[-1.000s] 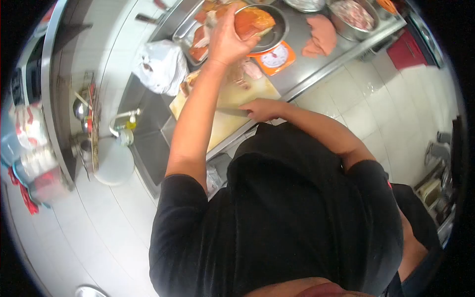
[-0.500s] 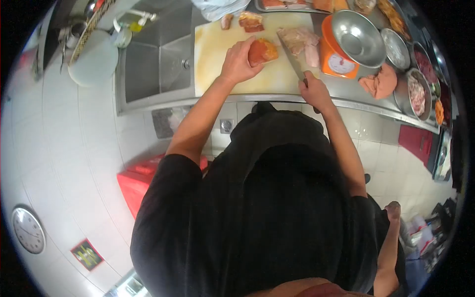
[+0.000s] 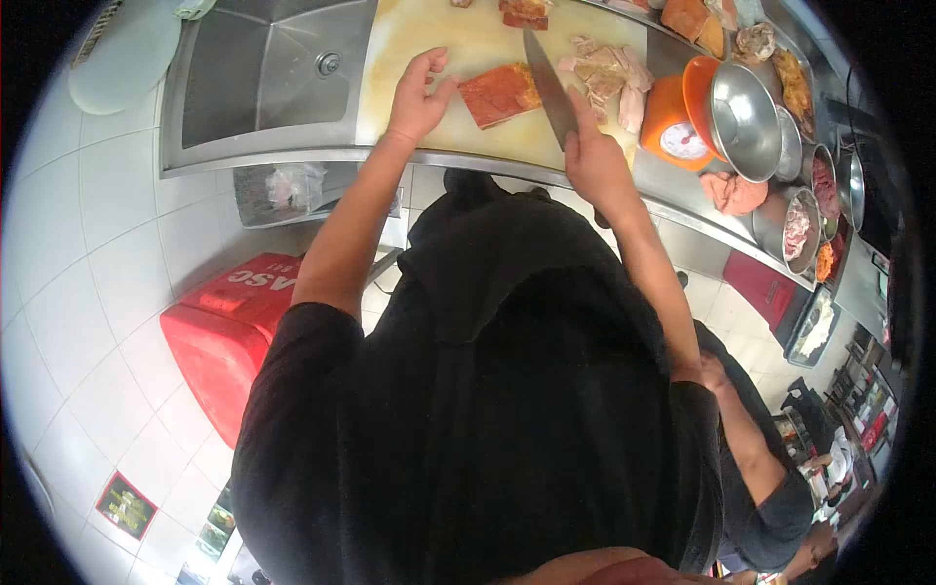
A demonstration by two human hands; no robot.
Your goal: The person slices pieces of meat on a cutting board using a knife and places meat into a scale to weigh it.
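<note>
My left hand (image 3: 421, 99) is just left of a slab of reddish-brown meat (image 3: 499, 95), fingers apart and holding nothing. The slab lies flat on the pale yellow cutting board (image 3: 402, 44). In my right hand (image 3: 597, 161) is a large knife (image 3: 552, 95), its blade pointing away from me along the slab's right end. Right of the blade lies a pile of pale meat pieces (image 3: 609, 73). A smaller reddish piece of meat (image 3: 525, 12) sits at the far side of the board, near the knife tip.
A sink (image 3: 268, 68) is left of the board. On the right stand an orange scale (image 3: 673, 122) with a metal bowl (image 3: 746, 122), a crumpled pinkish cloth (image 3: 733, 193) and a pot of meat (image 3: 788, 229). A red bin (image 3: 229, 336) is at lower left; another person's arm (image 3: 746, 439) is behind me, right.
My left hand has let go of the meat slab and moved left of it, fingers opening. The knife has come closer to the slab's right end. The camera view has shifted.
</note>
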